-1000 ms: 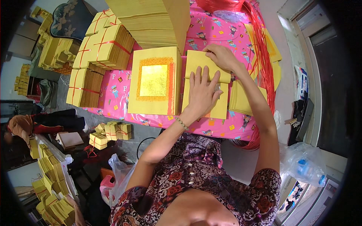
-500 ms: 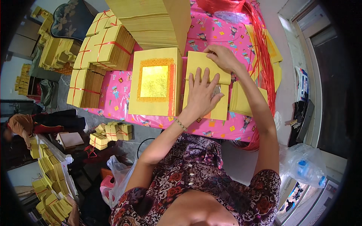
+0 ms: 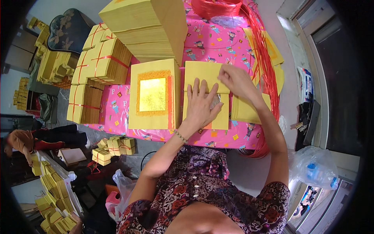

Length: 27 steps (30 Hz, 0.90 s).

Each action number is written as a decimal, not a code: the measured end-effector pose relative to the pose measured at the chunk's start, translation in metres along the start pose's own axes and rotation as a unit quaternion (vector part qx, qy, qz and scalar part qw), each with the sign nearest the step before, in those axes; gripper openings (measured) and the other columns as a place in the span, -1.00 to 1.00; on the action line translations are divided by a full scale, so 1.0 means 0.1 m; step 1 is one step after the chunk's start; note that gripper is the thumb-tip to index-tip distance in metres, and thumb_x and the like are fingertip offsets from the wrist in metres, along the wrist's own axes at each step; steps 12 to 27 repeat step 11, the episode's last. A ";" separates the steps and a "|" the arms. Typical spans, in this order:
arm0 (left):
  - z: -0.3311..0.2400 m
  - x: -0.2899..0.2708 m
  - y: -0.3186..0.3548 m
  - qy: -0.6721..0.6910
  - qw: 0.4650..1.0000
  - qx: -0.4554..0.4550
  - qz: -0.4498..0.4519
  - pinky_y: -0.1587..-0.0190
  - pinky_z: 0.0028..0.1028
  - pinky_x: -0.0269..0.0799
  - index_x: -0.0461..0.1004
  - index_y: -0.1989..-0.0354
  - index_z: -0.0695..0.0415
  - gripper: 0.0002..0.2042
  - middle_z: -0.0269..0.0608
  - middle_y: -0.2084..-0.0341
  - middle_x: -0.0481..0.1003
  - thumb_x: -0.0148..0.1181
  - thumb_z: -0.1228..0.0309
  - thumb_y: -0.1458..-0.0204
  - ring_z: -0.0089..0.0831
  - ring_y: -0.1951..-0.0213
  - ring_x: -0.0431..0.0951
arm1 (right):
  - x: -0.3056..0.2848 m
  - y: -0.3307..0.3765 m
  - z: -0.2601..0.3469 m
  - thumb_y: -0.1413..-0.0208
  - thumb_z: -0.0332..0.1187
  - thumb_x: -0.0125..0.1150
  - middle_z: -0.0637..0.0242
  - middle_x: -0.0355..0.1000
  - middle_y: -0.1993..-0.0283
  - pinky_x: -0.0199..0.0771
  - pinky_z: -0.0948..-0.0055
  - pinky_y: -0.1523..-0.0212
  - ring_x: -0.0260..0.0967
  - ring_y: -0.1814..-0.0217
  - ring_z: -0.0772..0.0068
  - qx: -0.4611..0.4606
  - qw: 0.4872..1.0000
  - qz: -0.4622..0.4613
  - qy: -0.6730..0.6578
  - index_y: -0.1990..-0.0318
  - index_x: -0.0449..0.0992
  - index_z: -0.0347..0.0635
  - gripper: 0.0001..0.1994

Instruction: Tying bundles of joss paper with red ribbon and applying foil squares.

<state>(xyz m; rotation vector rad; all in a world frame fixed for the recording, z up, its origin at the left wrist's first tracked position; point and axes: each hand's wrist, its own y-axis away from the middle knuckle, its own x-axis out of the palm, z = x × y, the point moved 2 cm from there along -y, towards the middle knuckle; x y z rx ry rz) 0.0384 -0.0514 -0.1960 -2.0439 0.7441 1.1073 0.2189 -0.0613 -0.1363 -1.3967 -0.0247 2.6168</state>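
Observation:
A yellow paper sheet [image 3: 204, 72] lies folded over in front of me, its far half turned down toward me. My left hand [image 3: 203, 102] rests flat on the near part with fingers spread, partly covering a silvery patch. At the fold's right edge, my right hand [image 3: 238, 80] has its fingers curled closed on the paper; the fingertips are mostly hidden. Just to the left stands a stack of yellow paper [image 3: 133, 97], its top sheet bearing a gold foil square [image 3: 152, 94] with an orange border. Right of my hands lie more folded yellow papers [image 3: 249, 108].
A tall yellow paper stack [image 3: 156, 43] rises behind. Bundles tied with red string [image 3: 103, 58] stand at left on the pink patterned tablecloth [image 3: 117, 105]. Red plastic strands [image 3: 266, 66] hang over the right side. Another person [image 3: 31, 142] is at far left beside yellow papers.
My right hand has come from the far edge of the folded paper to its right side, fingers more curled. My left hand stays flat on it. The whole view has shifted slightly.

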 end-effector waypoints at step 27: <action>0.00 0.04 -0.01 -0.008 1.000 -0.003 0.019 -0.34 0.18 -0.18 0.26 -0.34 -0.03 -0.31 0.23 -0.22 0.17 0.15 0.01 0.00 0.24 -0.35 -0.02 | 0.22 0.29 -0.15 -0.06 -0.36 0.28 0.08 0.49 0.35 0.37 0.08 0.27 0.47 0.25 -0.01 0.031 0.992 0.123 -0.023 0.28 0.38 -0.24 -0.80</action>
